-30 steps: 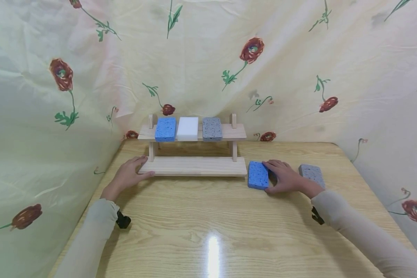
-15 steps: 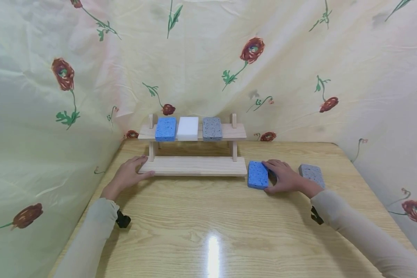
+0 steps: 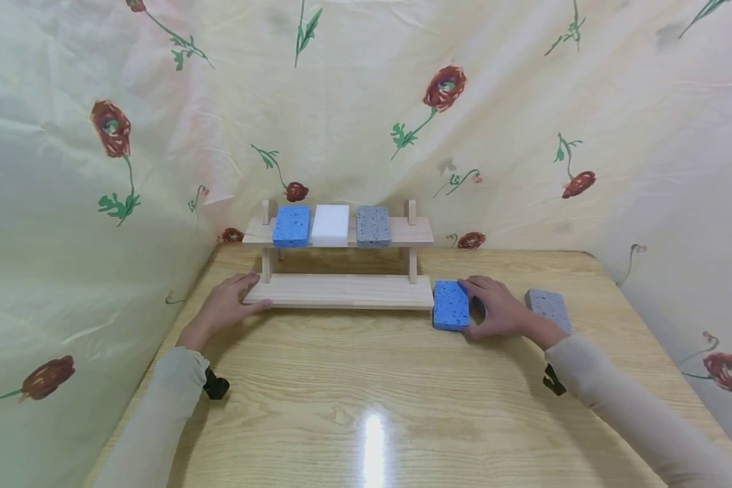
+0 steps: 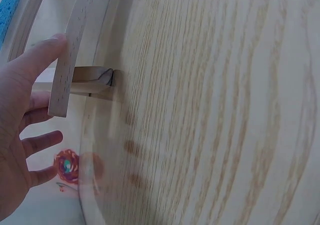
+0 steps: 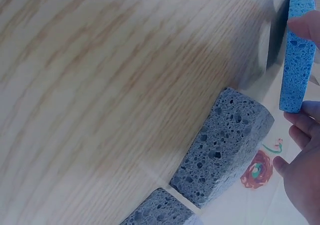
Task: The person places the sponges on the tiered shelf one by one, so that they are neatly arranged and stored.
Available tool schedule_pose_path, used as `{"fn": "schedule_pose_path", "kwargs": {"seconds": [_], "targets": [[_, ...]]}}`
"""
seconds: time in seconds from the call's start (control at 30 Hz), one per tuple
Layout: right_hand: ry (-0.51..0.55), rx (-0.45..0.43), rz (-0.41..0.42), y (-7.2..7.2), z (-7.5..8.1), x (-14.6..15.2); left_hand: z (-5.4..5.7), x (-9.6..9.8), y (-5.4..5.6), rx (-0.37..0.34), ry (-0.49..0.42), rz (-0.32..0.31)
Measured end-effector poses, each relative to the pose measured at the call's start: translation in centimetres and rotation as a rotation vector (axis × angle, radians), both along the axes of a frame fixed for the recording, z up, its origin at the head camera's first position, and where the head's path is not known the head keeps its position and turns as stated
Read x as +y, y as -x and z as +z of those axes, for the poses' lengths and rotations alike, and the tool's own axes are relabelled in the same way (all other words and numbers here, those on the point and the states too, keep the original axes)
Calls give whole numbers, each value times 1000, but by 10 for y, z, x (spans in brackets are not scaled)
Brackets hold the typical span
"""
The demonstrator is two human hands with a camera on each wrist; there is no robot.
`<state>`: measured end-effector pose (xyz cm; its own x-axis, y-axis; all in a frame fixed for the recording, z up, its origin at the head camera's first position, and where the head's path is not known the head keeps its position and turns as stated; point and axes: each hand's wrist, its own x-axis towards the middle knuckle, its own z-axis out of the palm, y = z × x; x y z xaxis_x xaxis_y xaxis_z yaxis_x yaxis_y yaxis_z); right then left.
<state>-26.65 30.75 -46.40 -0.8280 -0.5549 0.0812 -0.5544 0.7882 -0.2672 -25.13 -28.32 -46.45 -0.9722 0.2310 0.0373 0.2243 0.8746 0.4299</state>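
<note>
My left hand grips the left end of the lower board of a two-tier wooden shelf. In the left wrist view, the thumb presses the board's front edge and the fingers reach behind it. My right hand holds a blue sponge between thumb and fingers, close beside the shelf's right end. In the right wrist view, that blue sponge appears raised off the table. On the upper board lie a blue sponge, a white sponge and a grey sponge.
Behind my right hand, a loose grey sponge lies on the wooden table, partly hidden by the wrist. The right wrist view also shows a second grey block cut off at its lower edge. Flowered cloth hangs around the table.
My right hand and the blue sponge have shifted slightly left and away from me, nearer the shelf's end. The left hand and the shelf hold their place.
</note>
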Motion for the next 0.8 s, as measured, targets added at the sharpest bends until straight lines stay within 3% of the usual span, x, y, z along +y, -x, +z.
{"fn": "schedule_pose_path", "kwargs": {"seconds": [0.8], "targets": [[-23, 95, 5, -2, 15, 13, 2, 1, -2, 8, -5, -7]]}}
